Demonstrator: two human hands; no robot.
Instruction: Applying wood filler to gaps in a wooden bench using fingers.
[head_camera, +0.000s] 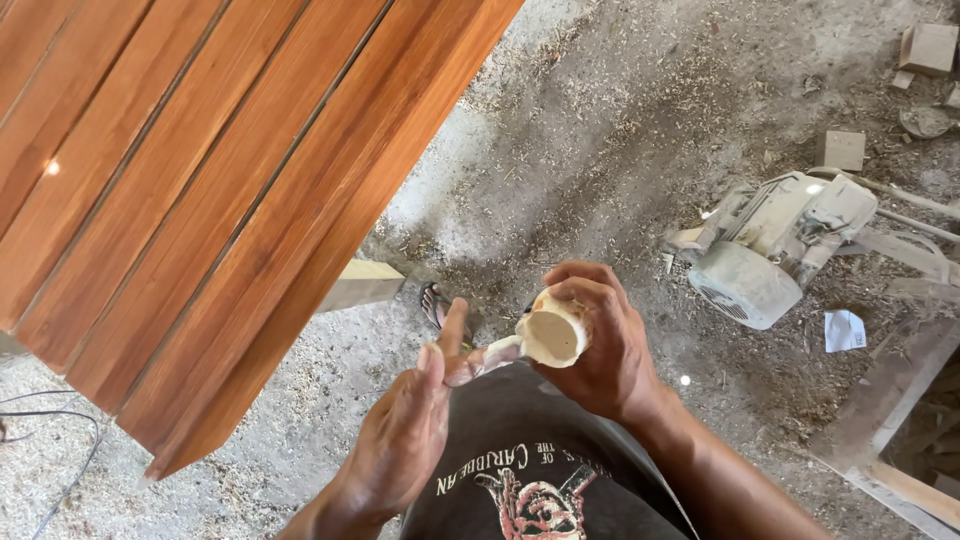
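My right hand (600, 350) grips a small pale tub (553, 335) filled with cream-coloured paste, tilted toward my left hand. My left hand (410, 425) is held flat with fingers straight, and one fingertip, coated in the pale paste, touches the tub's rim. Both hands hover in front of my dark printed shirt (530, 470). A large panel of reddish-brown wooden planks (220, 180) lies to the left, its near corner just left of my left hand.
The concrete floor (560, 130) is strewn with sawdust. A dusty grey electric motor (770, 245) lies at right among wood offcuts (840, 150). A pale wood block (360, 283) props the panel. A sandalled foot (437, 305) shows below. Cables (50, 420) lie at lower left.
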